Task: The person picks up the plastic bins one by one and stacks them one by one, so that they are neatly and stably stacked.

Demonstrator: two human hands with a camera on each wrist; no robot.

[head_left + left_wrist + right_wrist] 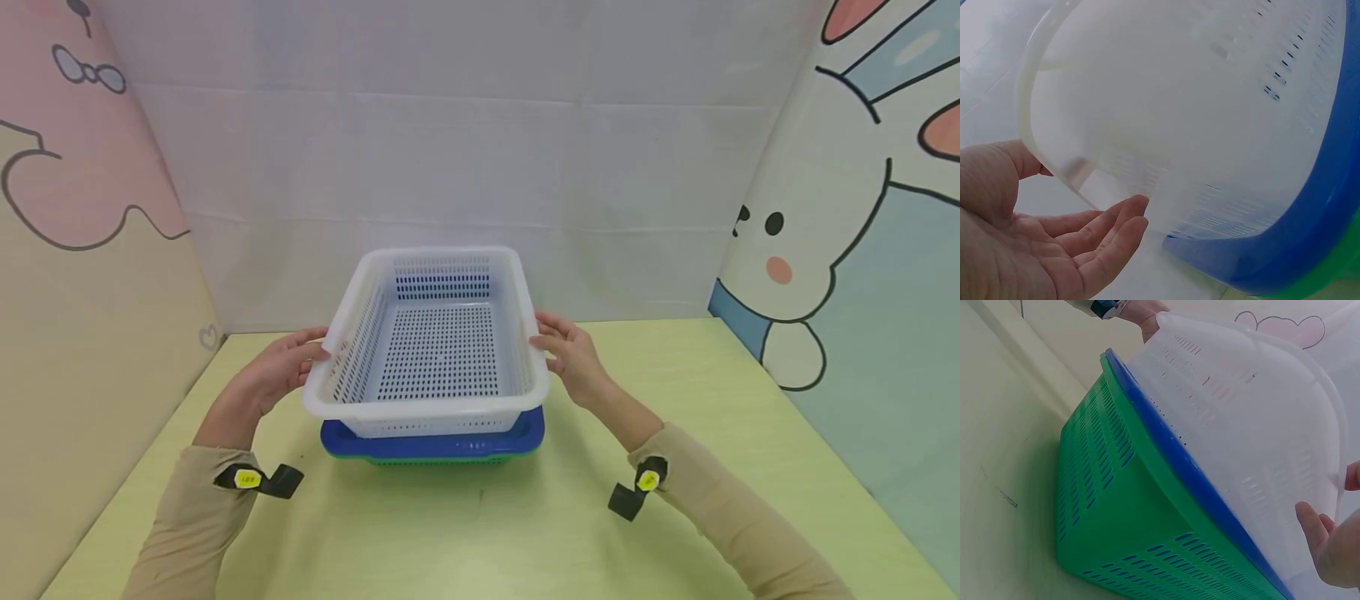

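A white rectangular plastic basket (423, 409) with slotted walls sits tilted in the head view, its far end higher than its near end. My left hand (273, 371) grips its rim at the left side, thumb at the edge and the other fingers below it in the left wrist view. On the opposite side, my right hand (573, 358) holds the rim between thumb and fingers. Under it, a blue basket (435, 446) shows mostly as a rim, nested inside a green basket (1147, 506). The white basket's lower part goes down inside the blue rim.
The baskets stand on a pale yellow-green table (450, 542). Behind it hangs a white sheet (465, 167). Cartoon-printed panels flank the table, with a rabbit (795, 233) on the right one.
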